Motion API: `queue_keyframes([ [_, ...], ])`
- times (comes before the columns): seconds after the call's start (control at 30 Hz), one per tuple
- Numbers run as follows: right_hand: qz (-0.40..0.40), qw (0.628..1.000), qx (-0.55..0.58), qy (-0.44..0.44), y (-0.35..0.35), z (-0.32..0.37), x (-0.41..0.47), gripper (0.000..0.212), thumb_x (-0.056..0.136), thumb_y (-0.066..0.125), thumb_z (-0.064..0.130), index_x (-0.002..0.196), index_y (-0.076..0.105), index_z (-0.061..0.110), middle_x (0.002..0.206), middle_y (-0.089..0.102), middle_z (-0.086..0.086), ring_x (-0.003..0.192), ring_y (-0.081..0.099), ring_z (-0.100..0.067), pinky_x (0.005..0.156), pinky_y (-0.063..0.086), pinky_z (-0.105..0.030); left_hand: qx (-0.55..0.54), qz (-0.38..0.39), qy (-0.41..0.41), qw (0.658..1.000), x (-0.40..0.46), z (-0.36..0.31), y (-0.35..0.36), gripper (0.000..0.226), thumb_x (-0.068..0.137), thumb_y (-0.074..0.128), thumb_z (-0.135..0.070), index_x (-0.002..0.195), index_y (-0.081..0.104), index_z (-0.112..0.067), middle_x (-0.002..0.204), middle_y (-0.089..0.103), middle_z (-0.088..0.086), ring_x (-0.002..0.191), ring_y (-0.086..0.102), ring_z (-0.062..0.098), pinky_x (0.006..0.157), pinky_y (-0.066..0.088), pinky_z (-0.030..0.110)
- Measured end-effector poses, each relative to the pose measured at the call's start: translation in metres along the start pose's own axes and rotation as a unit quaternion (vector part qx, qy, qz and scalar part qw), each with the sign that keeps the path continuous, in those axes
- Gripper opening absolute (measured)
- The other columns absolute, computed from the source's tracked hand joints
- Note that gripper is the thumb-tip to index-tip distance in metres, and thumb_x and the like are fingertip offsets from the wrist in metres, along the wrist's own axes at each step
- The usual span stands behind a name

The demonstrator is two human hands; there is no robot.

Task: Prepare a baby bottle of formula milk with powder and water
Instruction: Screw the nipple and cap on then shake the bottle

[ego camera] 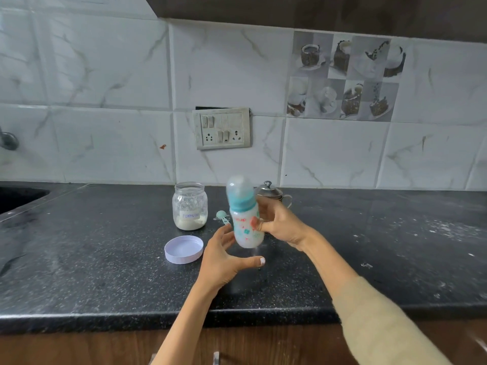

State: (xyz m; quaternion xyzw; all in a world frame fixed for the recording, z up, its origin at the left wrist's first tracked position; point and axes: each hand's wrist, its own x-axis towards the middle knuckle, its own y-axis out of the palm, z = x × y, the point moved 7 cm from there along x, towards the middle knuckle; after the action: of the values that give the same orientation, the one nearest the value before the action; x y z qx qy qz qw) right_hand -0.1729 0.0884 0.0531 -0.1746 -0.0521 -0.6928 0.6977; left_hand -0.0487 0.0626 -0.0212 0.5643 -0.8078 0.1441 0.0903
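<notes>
A baby bottle [245, 222] with a teal collar and clear cap is held upright above the black counter, blurred, with white liquid inside. My right hand [279, 225] grips its body from the right side. My left hand [224, 256] is spread open just left of and below the bottle, fingers near its side, thumb stretched out under it. An open glass jar [189, 206] labelled Formula, with white powder at the bottom, stands behind to the left. Its lilac lid [184, 249] lies upside down in front of it. A teal scoop [222, 216] lies between jar and bottle.
A steel pot with a knobbed lid [271, 192] stands behind the bottle by the wall. A sink [15, 196] is sunk into the counter [105, 272] at the far left. White powder is scattered at the right. A switch panel [222, 129] sits on the tiled wall.
</notes>
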Motion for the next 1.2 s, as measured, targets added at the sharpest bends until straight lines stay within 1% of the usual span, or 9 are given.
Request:
queue_keyframes([
  [0.07, -0.033, 0.999, 0.035, -0.005, -0.007, -0.006, -0.004, 0.033, 0.087, 0.059, 0.001, 0.112, 0.058, 0.022, 0.11, 0.066, 0.005, 0.104, 0.064, -0.01, 0.086, 0.055, -0.028, 0.001, -0.003, 0.002, 1.0, -0.001, -0.002, 0.0, 0.092, 0.043, 0.096, -0.018, 0.122, 0.049, -0.026, 0.122, 0.06, -0.005, 0.114, 0.056, 0.006, 0.089, 0.044, 0.018],
  [0.17, 0.011, 1.0, -0.024, 0.011, 0.003, -0.018, -0.008, 0.04, 0.087, 0.061, 0.001, 0.123, 0.053, 0.015, 0.119, 0.063, -0.001, 0.109, 0.061, -0.01, 0.089, 0.053, -0.023, 0.002, -0.005, 0.01, 1.0, -0.002, -0.004, -0.001, 0.075, 0.046, 0.094, -0.014, 0.104, 0.052, -0.035, 0.111, 0.065, -0.01, 0.104, 0.062, 0.001, 0.073, 0.049, 0.009],
  [0.3, -0.01, 1.0, 0.011, 0.019, 0.004, -0.034, -0.016, 0.037, 0.089, 0.058, 0.003, 0.118, 0.052, 0.026, 0.115, 0.063, 0.007, 0.105, 0.06, -0.002, 0.086, 0.054, -0.021, -0.01, -0.005, 0.029, 1.0, -0.006, -0.013, 0.0, 0.066, 0.054, 0.09, -0.006, 0.102, 0.055, -0.034, 0.102, 0.068, -0.011, 0.088, 0.067, -0.006, 0.066, 0.049, 0.008],
  [0.53, -0.019, 0.999, 0.038, 0.034, 0.007, -0.05, -0.017, 0.039, 0.092, 0.053, 0.0, 0.111, 0.05, 0.034, 0.111, 0.06, 0.017, 0.102, 0.059, 0.001, 0.087, 0.053, -0.021, -0.004, 0.024, 0.035, 0.999, -0.005, -0.015, 0.004, 0.042, 0.074, 0.079, -0.014, 0.108, 0.06, -0.031, 0.106, 0.07, -0.009, 0.095, 0.066, -0.002, 0.076, 0.051, 0.012],
  [0.6, -0.021, 0.998, 0.044, 0.031, 0.008, -0.05, -0.017, 0.04, 0.092, 0.053, 0.001, 0.116, 0.051, 0.032, 0.117, 0.061, 0.013, 0.11, 0.058, -0.001, 0.093, 0.05, -0.023, -0.021, 0.029, 0.037, 0.999, -0.004, -0.017, 0.005, 0.028, 0.088, 0.064, -0.013, 0.109, 0.06, -0.031, 0.106, 0.069, -0.01, 0.094, 0.065, -0.007, 0.076, 0.05, 0.011],
  [0.77, -0.031, 0.997, 0.056, 0.046, 0.007, -0.06, -0.017, 0.044, 0.092, 0.053, 0.005, 0.134, 0.047, 0.018, 0.135, 0.055, 0.0, 0.127, 0.049, -0.014, 0.108, 0.04, -0.036, -0.031, 0.033, 0.045, 0.998, -0.006, -0.019, 0.006, 0.025, 0.097, 0.046, -0.016, 0.112, 0.055, -0.034, 0.11, 0.064, -0.018, 0.101, 0.061, -0.008, 0.079, 0.049, 0.01],
  [0.93, -0.056, 0.997, 0.021, 0.054, 0.008, -0.063, -0.023, 0.04, 0.096, 0.047, 0.004, 0.134, 0.048, 0.017, 0.132, 0.056, 0.001, 0.126, 0.048, -0.015, 0.102, 0.044, -0.032, -0.028, 0.013, 0.048, 0.998, -0.004, -0.015, 0.001, 0.029, 0.099, 0.042, -0.011, 0.123, 0.054, -0.022, 0.12, 0.064, -0.001, 0.113, 0.059, 0.01, 0.099, 0.048, 0.031],
  [1.07, -0.131, 0.988, -0.077, 0.042, 0.002, -0.06, -0.028, 0.039, 0.096, 0.048, 0.005, 0.135, 0.05, 0.01, 0.134, 0.056, -0.004, 0.125, 0.051, -0.019, 0.094, 0.05, -0.03, -0.026, -0.007, 0.032, 0.999, -0.001, -0.009, -0.005, 0.032, 0.099, 0.044, -0.009, 0.129, 0.054, -0.01, 0.126, 0.062, 0.006, 0.116, 0.058, 0.018, 0.103, 0.045, 0.042],
  [1.2, -0.172, 0.982, -0.051, 0.053, -0.001, -0.065, -0.03, 0.037, 0.093, 0.052, -0.001, 0.129, 0.056, 0.004, 0.13, 0.06, -0.011, 0.12, 0.057, -0.025, 0.093, 0.053, -0.037, -0.026, -0.033, 0.003, 0.999, 0.004, 0.0, -0.01, 0.032, 0.096, 0.047, -0.003, 0.127, 0.057, -0.006, 0.124, 0.063, 0.009, 0.117, 0.058, 0.024, 0.103, 0.045, 0.047],
])
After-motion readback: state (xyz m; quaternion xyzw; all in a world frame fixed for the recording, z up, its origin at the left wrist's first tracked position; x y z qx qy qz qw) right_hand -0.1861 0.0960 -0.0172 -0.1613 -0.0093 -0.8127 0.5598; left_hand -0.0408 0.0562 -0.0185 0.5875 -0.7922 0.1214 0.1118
